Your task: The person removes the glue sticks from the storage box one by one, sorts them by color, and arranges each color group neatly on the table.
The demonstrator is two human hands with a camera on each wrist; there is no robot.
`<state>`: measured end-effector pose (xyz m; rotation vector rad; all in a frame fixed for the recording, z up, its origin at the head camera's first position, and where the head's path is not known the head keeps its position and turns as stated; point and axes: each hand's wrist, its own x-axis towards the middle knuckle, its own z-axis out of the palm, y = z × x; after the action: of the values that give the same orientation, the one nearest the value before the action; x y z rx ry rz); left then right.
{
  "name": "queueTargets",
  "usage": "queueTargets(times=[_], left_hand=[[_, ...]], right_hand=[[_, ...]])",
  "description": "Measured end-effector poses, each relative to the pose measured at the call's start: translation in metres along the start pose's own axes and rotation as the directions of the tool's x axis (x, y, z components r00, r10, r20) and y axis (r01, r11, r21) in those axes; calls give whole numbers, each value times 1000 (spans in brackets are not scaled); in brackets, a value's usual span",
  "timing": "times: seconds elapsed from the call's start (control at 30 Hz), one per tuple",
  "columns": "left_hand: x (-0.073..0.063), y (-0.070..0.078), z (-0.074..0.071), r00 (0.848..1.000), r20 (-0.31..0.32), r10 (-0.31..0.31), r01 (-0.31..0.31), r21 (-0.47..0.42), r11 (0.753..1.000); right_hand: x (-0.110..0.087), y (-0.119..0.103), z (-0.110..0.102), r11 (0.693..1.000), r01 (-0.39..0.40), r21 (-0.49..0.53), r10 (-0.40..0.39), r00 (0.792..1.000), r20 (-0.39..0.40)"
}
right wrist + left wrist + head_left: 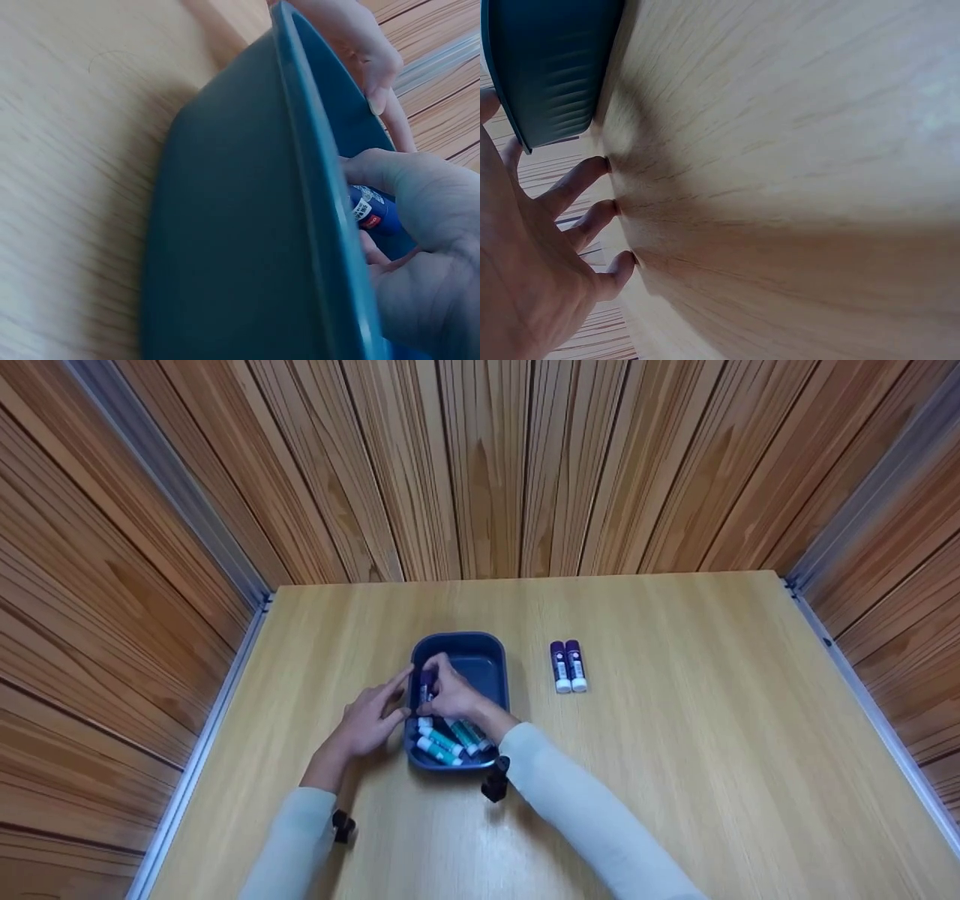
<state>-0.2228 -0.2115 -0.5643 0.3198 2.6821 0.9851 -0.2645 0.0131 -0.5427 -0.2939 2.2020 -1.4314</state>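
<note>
A dark blue plastic bin [491, 641] sits on the table. Inside it my right hand [454, 694] pinches a purple glue stick [426, 684] by the bin's left wall; the right wrist view shows part of this stick's label [367, 206] between thumb and fingers. My left hand [366, 721] touches the left rim with thumb and index finger. In the left wrist view, its other fingers [592, 221] are spread, their tips at the tabletop. Several green glue sticks [441, 750] with white ends lie at the bin's near end, partly hidden by my right hand and wrist.
Two purple glue sticks [568, 666] with white ends lie side by side on the wooden table [675, 720], right of the bin. Wood-panelled walls [480, 472] enclose the back and sides, with metal rails [202, 742] along the table's side edges.
</note>
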Motion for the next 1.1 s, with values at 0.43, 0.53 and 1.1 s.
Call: queueTargets(times=[0.43,0.53,1.1], left_hand=[[0,0,-1,1000,-10,7,-7,-3,1000],[1,1,0,1000,-15,2,-2,10,1000],[-1,2,0,999,4,-43,43,-4,999]], right_hand=[[2,-7,-13,999,48,13,-48,998,-39],[1,-8,-15,996,92,10,-91,994,-57],[-21,-13,-45,993,122,6,-121,990,-79]])
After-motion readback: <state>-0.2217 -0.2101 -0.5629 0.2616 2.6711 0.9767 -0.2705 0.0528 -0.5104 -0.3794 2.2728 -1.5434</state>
